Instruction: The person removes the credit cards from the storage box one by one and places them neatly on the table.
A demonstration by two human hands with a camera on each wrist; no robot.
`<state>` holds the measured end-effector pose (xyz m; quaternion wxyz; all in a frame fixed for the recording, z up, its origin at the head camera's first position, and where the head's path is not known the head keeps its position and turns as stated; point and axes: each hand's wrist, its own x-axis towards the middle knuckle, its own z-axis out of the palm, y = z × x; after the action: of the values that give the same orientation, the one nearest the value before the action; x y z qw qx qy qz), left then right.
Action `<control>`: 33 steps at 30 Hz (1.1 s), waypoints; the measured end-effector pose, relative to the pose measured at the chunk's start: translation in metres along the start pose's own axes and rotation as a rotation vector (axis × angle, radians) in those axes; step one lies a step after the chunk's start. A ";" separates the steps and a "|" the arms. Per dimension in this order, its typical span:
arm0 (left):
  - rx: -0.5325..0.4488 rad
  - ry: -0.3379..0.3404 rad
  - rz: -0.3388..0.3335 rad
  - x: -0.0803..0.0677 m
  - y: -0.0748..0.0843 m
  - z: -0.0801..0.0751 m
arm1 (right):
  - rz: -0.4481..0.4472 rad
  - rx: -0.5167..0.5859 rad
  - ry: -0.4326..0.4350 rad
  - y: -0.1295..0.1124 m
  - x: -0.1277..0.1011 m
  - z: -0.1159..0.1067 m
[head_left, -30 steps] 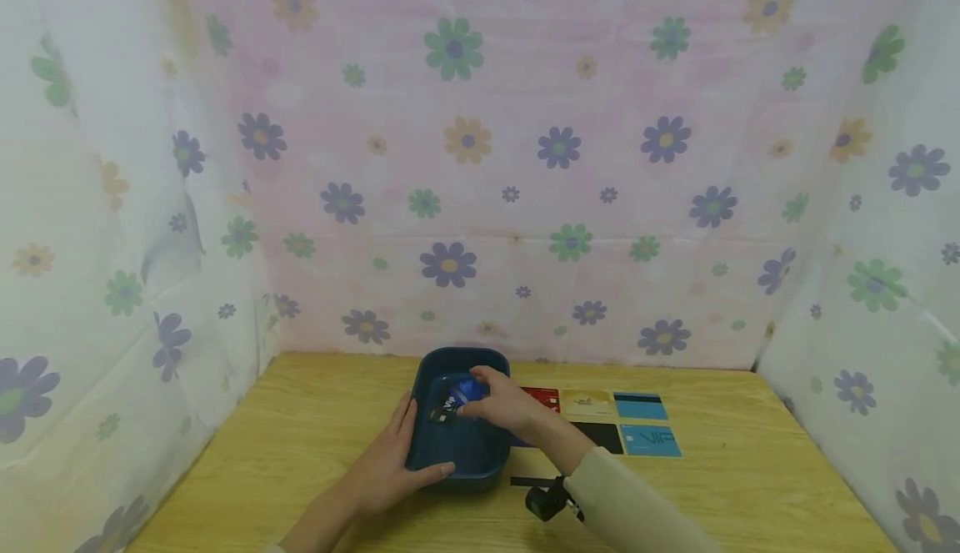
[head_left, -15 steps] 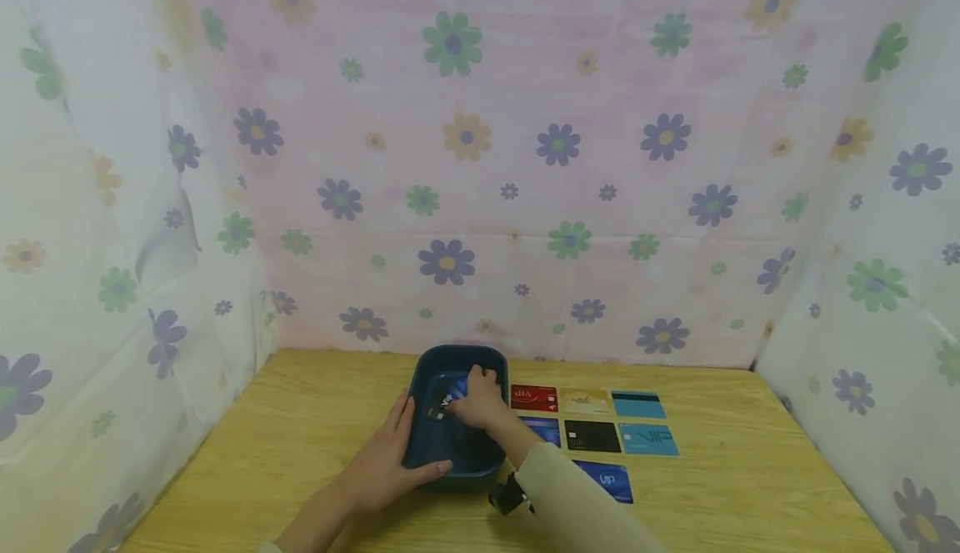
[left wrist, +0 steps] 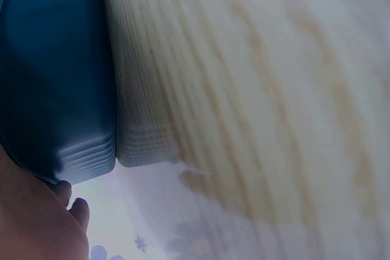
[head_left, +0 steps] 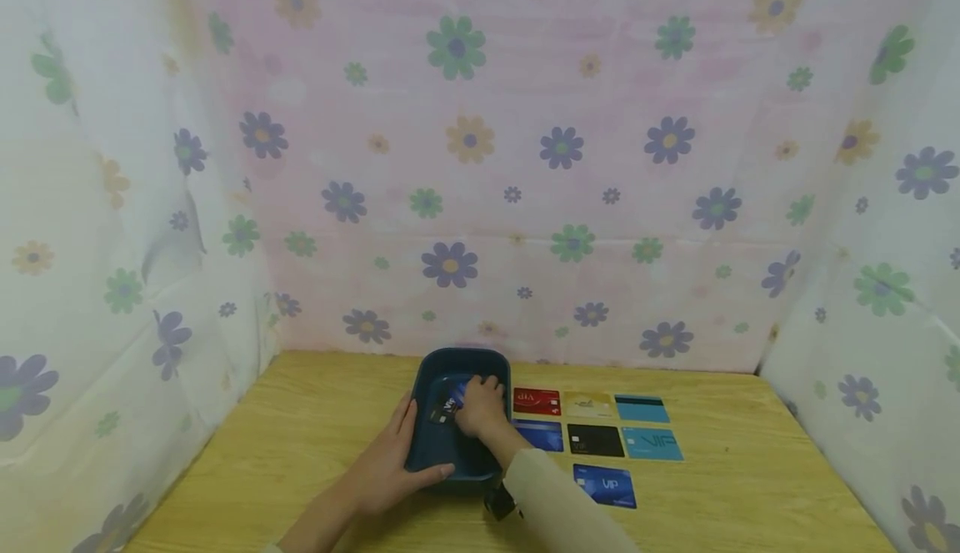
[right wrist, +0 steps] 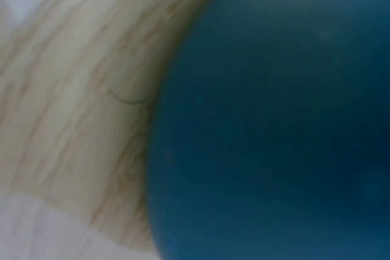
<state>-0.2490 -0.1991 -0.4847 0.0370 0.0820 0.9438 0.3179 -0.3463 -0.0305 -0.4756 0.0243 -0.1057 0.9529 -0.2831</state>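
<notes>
A dark blue tray stands on the wooden table. My left hand holds its near left corner, fingers along the left wall and thumb across the front rim. My right hand reaches down inside the tray, fingers curled on a blue card that lies beside a black card. The left wrist view shows the tray's outer wall and my left hand's fingertips at its rim. In the right wrist view only a blurred blue tray and wood are visible.
Several cards lie in rows on the table to the right of the tray: a red card, a gold card, a striped teal card, a black card and a blue VIP card. Flowered cloth walls enclose three sides.
My right hand has sunk lower into the tray, still on the blue card, and its forearm has swung left, uncovering two blue cards on the table. The left hand has stayed put.
</notes>
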 end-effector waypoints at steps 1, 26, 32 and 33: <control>0.002 0.003 0.001 0.000 0.000 0.000 | -0.005 -0.007 0.002 0.000 0.000 0.000; -0.004 -0.004 0.009 0.001 -0.004 0.002 | -0.065 0.008 -0.132 -0.003 -0.008 -0.008; -0.006 -0.005 0.003 0.000 -0.003 0.001 | -0.104 0.043 -0.113 0.000 -0.009 -0.009; -0.005 -0.004 0.001 0.000 -0.003 0.001 | -0.117 0.052 -0.102 0.001 -0.009 -0.009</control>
<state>-0.2498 -0.2009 -0.4877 0.0391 0.0830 0.9429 0.3202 -0.3390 -0.0232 -0.4682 0.0590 -0.1750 0.9349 -0.3031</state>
